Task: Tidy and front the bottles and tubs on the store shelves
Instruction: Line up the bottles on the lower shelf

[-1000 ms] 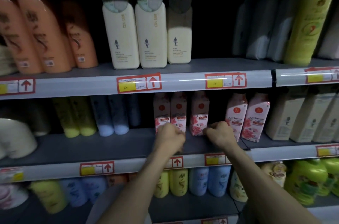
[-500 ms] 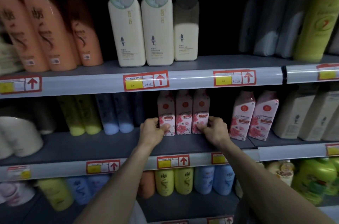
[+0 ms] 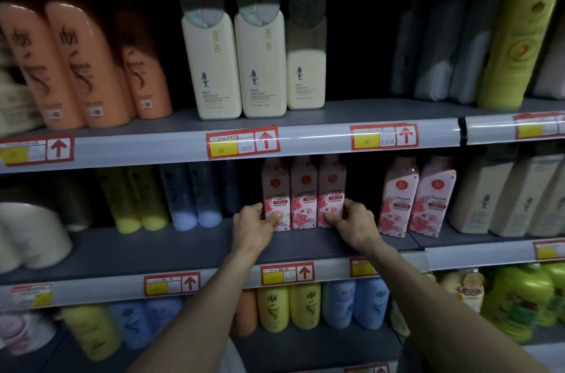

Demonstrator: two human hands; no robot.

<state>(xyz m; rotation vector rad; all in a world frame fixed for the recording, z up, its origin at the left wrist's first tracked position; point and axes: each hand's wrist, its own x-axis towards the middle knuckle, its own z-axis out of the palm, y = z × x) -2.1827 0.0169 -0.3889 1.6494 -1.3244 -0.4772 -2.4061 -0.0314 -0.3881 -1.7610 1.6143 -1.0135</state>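
Three pink floral bottles stand side by side, set back on the middle shelf [image 3: 189,250]. My left hand [image 3: 252,224] grips the left pink bottle [image 3: 275,189], thumb across its front label. My right hand [image 3: 351,223] grips the right pink bottle [image 3: 331,186] the same way, from its right side. Between them the middle pink bottle [image 3: 304,192] is squeezed, touching both. All three stand upright with labels facing me.
Two larger pink bottles [image 3: 419,195] stand to the right, yellow bottles [image 3: 134,198] and blue bottles [image 3: 192,195] to the left. Cream pump bottles [image 3: 238,61] and orange bottles [image 3: 76,64] fill the upper shelf. Price-tag rails [image 3: 287,273] edge each shelf.
Both hands moved from in front of the pink bottles to their outer sides and closed on them. The three bottles now sit pressed together in a straight row.
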